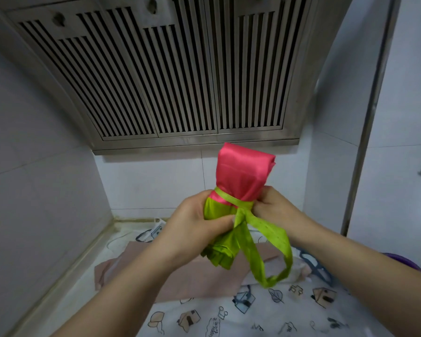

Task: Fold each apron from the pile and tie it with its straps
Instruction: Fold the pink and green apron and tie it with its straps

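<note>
Okay, frame centre: rolled apron bundle (238, 181) was held upright in the air, between both hands and above the counter pile. Top half pink, bottom half green.

- Left hand (192, 224): came in from lower left and was wrapped round the green lower part of the bundle. Fingers were curled behind it, with the thumb across the front just left of the knot. Firm grasp on the bundle.
- Right hand (275, 205): came in from lower right and sat tight against the bundle's right side at waist level. Fingers were curled in on the green strap (272, 242) right at the knot. Exact finger contact was partly hidden, but it read as a pinch on the strap.
- Strap: one turn ran round the bundle where pink met green, crossing at the front between the two hands. The free end hung down as a long loop towards lower right, below the right wrist.
- The bundle's pink top stuck up above both hands, just under the range hood (156, 69) edge.

Below the hands, a beige apron (180, 276) lay flat. A white printed apron (265, 312) was spread along the bottom edge of the frame.
</note>
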Tool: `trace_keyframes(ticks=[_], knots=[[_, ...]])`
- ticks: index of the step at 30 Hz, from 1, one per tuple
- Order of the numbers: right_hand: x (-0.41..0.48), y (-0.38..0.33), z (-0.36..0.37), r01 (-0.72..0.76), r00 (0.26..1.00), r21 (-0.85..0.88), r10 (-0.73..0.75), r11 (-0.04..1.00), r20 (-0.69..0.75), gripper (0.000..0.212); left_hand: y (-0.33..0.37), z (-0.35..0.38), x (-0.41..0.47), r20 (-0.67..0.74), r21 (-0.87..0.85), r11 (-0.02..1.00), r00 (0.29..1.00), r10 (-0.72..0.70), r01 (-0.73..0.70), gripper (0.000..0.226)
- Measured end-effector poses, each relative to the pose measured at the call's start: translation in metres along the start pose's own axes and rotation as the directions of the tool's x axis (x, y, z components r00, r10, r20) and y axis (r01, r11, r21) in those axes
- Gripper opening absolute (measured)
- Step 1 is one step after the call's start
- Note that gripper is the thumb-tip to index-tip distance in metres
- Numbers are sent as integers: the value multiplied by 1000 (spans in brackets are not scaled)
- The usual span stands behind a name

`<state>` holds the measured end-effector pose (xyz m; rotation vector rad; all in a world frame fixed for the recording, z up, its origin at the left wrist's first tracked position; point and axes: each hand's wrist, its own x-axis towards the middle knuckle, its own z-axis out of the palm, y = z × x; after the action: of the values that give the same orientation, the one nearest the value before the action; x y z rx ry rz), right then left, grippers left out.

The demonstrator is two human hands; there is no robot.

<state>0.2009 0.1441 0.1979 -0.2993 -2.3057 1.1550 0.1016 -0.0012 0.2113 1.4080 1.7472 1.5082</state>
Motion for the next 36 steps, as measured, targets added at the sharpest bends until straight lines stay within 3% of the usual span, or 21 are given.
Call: trace_keyframes(ticks=[5,9,16,19,23,25,27,29,32,34,36], knots=[[-1,-14,-8,115,993,-259,-103,959,59,36,-8,-7,2,-61,-166,985,997,-51,41,57],[-1,-12,-13,285,958,-527,-258,801,125,33,-7,-7,0,-81,-281,959,997,-1,-22,40],[-8,-4,-25,282,957,-680,-247,677,150,59,-7,-2,0,-110,-335,941,994,16,-52,44],[-15,-13,-22,319,945,-727,-264,608,194,51,-16,0,6,-147,-291,956,989,-12,-32,42],[-19,-30,-22,316,946,-843,-211,435,246,17,-27,5,17,-132,-189,982,990,-53,27,24],[-19,-30,-19,318,937,-913,-232,257,261,33,-28,6,20,-113,-156,986,990,-79,61,20],[-15,-27,-20,266,943,-945,-252,189,216,53,-28,6,21,-81,-131,987,991,-107,96,15],[-12,-28,-19,283,943,-942,-233,180,238,57,-29,7,22,-34,-92,986,989,-142,138,10],[-8,-37,-23,448,885,-842,-284,302,369,70,-34,7,23,-13,49,986,987,-161,161,11],[-5,-38,-24,484,871,-789,-298,378,391,47,-34,6,23,7,124,978,985,-170,168,13],[-2,-37,-29,418,908,-785,-178,457,380,9,-34,5,22,37,168,971,983,-179,170,15]])
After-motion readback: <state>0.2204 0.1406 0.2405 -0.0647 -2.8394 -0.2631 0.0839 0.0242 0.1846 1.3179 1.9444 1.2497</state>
